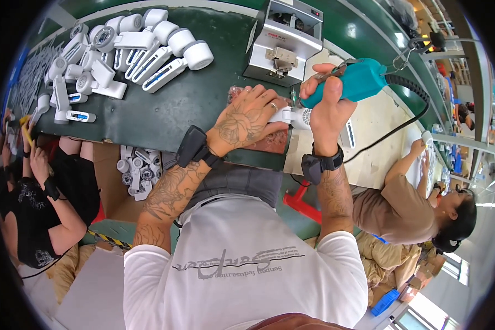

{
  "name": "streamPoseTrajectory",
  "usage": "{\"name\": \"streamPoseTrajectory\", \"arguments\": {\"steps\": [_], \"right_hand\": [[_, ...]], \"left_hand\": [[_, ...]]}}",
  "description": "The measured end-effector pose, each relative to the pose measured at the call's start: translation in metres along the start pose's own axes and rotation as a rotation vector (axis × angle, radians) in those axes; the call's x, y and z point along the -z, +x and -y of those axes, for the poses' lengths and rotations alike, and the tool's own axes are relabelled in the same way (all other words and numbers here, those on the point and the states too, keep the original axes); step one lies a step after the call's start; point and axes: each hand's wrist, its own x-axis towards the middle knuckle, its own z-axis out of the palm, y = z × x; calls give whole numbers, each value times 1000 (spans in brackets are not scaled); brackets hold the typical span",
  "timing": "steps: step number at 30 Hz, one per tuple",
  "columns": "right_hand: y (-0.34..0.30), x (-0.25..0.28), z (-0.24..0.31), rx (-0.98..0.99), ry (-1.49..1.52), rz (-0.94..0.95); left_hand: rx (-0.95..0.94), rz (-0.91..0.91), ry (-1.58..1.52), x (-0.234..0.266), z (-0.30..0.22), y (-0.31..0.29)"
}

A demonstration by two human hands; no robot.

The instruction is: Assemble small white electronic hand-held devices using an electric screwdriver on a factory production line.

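at eight o'clock from the left hand [247,115], an open brown cardboard box [105,184] holds white plastic parts [140,171]. the left hand lies over a flat reddish-brown mat [272,144], thumb and forefinger grasping a white plastic device with a round grilled end [301,117]. at the device's two o'clock, the right hand [329,104] is clenched around a teal power screwdriver [360,82]; whether its tip touches cannot be told. farther, from the left hand, a silver box-shaped machine [258,58] stands at one o'clock, a heap of white plastic devices [146,41] at ten.

White device [301,117] — partly hidden by left hand [246,118], grey strips [30,83] — blurred
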Motion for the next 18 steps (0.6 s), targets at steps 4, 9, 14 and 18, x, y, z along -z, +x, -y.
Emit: {"name": "streamPoseTrajectory", "arguments": {"steps": [4,9,14,18], "right_hand": [[-4,6,-5,-13,31,18],[-8,6,-11,-14,74,17],[-11,5,-17,-14,52,13],[-13,4,-21,-32,73,7]], "left_hand": [[24,28,-29,2,-1,1],[60,107,-10,3,-3,2],[48,94,27,2,-3,3],[43,103,62,2,-3,3]]}}
